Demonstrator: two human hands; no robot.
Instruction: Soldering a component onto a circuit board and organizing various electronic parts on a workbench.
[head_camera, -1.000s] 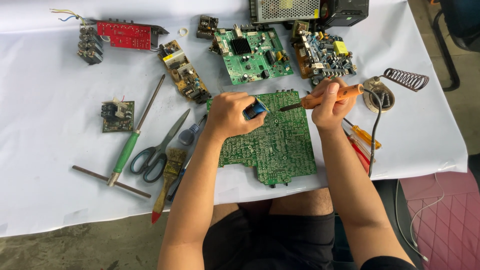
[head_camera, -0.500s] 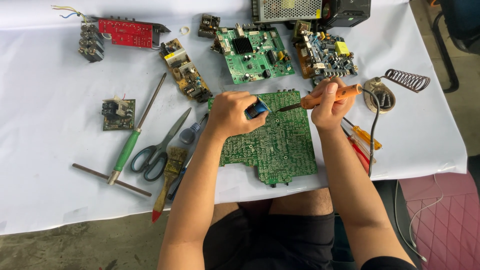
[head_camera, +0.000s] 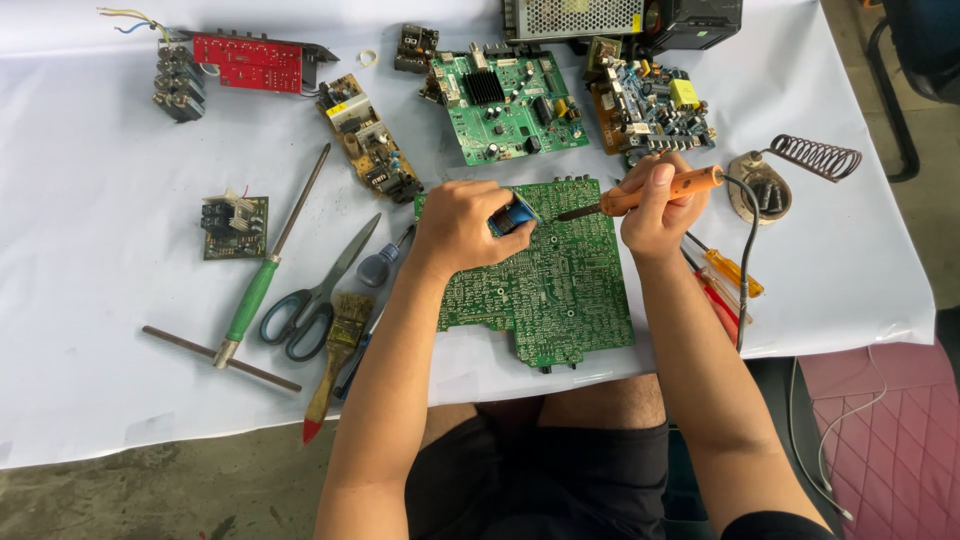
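Head view: at centre frame, our left hand (head_camera: 462, 228) grips a small blue object (head_camera: 514, 215) over the green circuit board (head_camera: 545, 280); our right hand (head_camera: 655, 210) clasps an orange soldering iron (head_camera: 650, 195), tip on the board. Farther up, another green board (head_camera: 510, 105).

white-covered table (head_camera: 90, 340) bears circuit boards (head_camera: 545, 285), scissors (head_camera: 315, 295), screwdrivers (head_camera: 262, 278).

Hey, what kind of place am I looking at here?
Probably an electronics repair bench. The right hand holds a soldering iron over a large green circuit board, more boards lie on the white-covered table, and a coil iron stand sits nearby.
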